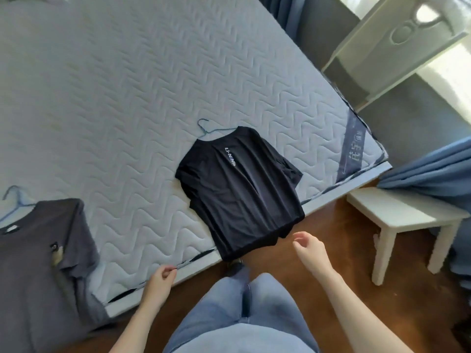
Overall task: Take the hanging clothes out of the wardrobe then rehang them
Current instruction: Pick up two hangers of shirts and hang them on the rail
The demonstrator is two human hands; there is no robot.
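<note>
A black T-shirt [239, 189] with white lettering lies flat on the quilted mattress [122, 93], its hem hanging over the near edge; a thin blue wire hanger [207, 128] sticks out of its collar. A dark grey T-shirt [46, 253] lies at the lower left, also on a blue hanger [15, 197]. My right hand [307, 247] hovers just right of the black shirt's hem, fingers loosely curled, holding nothing. My left hand [160, 276] sits at the mattress edge between the two shirts, fingers loosely curled and empty.
A white stool [397, 212] stands on the wooden floor at the right, with blue curtain fabric [428, 174] draped on it. A white chair [397, 42] stands at the upper right. My legs in blue jeans [237, 314] fill the bottom centre.
</note>
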